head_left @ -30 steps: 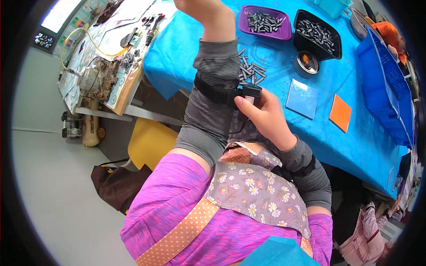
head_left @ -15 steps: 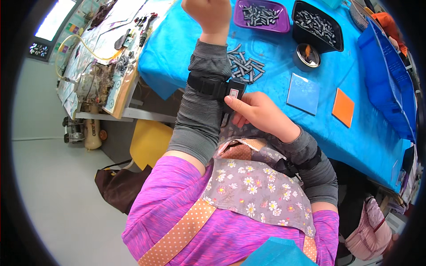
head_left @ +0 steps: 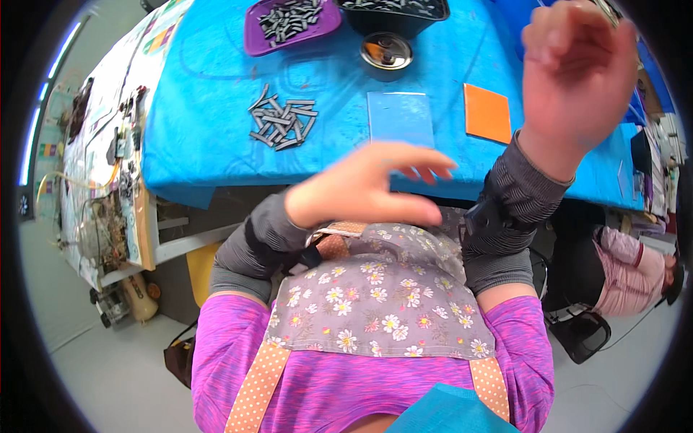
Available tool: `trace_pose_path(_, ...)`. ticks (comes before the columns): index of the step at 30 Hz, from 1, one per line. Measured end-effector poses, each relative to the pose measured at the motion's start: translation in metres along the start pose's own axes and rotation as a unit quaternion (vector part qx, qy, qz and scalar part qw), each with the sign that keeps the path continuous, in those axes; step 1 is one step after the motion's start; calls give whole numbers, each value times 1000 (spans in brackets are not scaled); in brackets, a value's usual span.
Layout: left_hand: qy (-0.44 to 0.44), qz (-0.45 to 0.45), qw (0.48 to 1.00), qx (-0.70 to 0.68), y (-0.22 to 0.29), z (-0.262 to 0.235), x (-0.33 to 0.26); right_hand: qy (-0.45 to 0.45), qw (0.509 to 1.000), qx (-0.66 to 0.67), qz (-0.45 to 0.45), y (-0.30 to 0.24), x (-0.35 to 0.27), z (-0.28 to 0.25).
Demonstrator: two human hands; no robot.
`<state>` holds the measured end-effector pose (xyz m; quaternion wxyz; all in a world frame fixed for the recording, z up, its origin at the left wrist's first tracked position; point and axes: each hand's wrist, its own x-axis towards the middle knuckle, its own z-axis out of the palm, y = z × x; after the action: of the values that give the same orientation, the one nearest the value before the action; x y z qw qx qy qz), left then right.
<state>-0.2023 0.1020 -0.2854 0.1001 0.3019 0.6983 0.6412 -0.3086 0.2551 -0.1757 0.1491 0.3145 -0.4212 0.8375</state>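
Observation:
My left hand [head_left: 368, 186] reaches rightward over the front edge of the blue-covered table [head_left: 209, 144], fingers stretched out and thumb apart, holding nothing. It is blurred by motion. Raised at the right, my right hand [head_left: 577, 83] has loosely curled fingers with the thumb apart and nothing visible in it. A small black device [head_left: 482, 216] is strapped over the striped grey sleeve of my right forearm; my left fingers point towards it without touching. Beyond my left hand lie a blue square tile [head_left: 401, 115], an orange tile [head_left: 486, 114] and a heap of grey ribbed strips [head_left: 281, 121].
At the back, a purple tray [head_left: 253, 40] and a black bin [head_left: 404, 27] hold many small grey pieces. A round tin [head_left: 387, 56] stands before the bin. Blue crates are partly hidden behind my right hand. Another person [head_left: 621, 267] in pink sits at the right.
My right hand has left the black device on my left forearm and risen at the right. My left arm has come down and across. The view has swung rightward.

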Motion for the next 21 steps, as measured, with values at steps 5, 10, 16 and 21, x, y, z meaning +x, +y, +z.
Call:
trace_pose_path(5, 38, -73, 964, -252, -6, 57, 32, 210, 841, -426, -261, -2, 4, -35)
trace_pose_path(10, 69, -53, 982, -170, -23, 66, 61, 174, 777, -484, -363, 9, -10, -48)
trace_pose_path(16, 37, -155, 942, -297, -40, 68, 67, 167, 715, -475, -484, -5, -2, -63)
trace_pose_path(21, -12, -139, 976, -166, -24, 60, 58, 67, 762, -505, -400, 20, -33, -56)
